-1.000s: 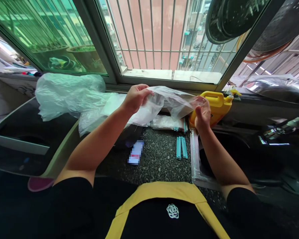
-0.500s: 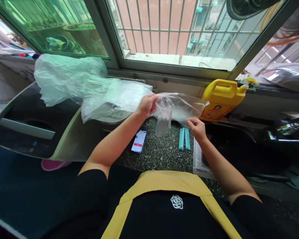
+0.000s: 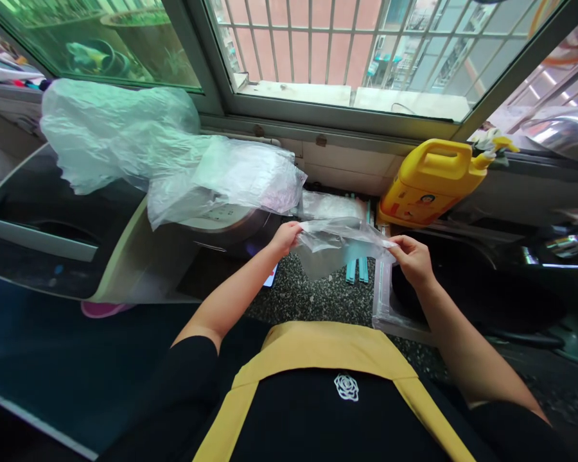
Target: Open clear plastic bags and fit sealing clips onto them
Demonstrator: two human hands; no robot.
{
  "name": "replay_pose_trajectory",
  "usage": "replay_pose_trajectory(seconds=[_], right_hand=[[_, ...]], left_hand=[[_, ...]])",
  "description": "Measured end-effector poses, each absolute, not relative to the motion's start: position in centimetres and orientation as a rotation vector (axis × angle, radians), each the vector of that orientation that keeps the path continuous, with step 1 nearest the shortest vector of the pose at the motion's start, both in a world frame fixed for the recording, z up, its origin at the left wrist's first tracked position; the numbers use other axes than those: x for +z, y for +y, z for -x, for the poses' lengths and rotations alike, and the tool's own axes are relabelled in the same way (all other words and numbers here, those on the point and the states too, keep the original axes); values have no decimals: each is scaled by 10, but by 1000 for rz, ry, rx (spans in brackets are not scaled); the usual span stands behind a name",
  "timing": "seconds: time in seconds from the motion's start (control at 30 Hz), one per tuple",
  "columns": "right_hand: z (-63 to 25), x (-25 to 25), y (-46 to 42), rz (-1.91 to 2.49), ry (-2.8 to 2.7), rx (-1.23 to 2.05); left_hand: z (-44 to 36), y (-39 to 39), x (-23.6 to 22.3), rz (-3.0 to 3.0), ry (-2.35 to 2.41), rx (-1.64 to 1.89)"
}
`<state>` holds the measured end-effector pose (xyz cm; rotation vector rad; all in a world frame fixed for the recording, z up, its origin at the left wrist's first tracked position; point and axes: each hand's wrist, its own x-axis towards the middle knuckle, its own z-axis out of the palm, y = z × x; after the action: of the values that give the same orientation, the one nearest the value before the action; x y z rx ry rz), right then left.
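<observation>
A clear plastic bag (image 3: 337, 247) is stretched between my two hands above the speckled counter (image 3: 318, 305). My left hand (image 3: 288, 236) pinches its left end, fingers closed. At the other end, the fingers of my right hand (image 3: 411, 256) are closed on the bag's edge. Teal strips (image 3: 357, 269) lie on the counter, partly covered by the bag. Behind it rests a clear packet (image 3: 334, 205) with more teal strips beside it. Below my left wrist, a corner of a phone-like white and red thing (image 3: 271, 277) shows.
Large translucent plastic wrapping (image 3: 125, 135) covers items at the back left, over a rounded appliance (image 3: 221, 221). A yellow jug (image 3: 428, 183) stands at the back right. Right of the strips lies a clear plastic tray-like packet (image 3: 383, 301) beside the dark sink (image 3: 472, 289).
Both hands have come lower and nearer to me, and my right hand has moved right. The bag is now drawn out sideways between them, uncovering the packet behind.
</observation>
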<state>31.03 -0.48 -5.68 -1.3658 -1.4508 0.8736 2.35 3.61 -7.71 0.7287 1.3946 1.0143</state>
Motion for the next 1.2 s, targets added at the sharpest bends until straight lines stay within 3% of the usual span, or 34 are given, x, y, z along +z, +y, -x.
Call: replay_pose_trajectory(seconds=[0.53, 0.97, 1.2], right_hand=[[-273, -38, 1, 1303, -1296, 1314], [-258, -29, -2, 1221, -1156, 1363], [-251, -30, -6, 1217, -1139, 1372]], left_hand=[[17, 20, -136, -934, 1689, 840], [-11, -38, -169, -1350, 1802, 808], [-7, -35, -181, -1707, 1989, 415]])
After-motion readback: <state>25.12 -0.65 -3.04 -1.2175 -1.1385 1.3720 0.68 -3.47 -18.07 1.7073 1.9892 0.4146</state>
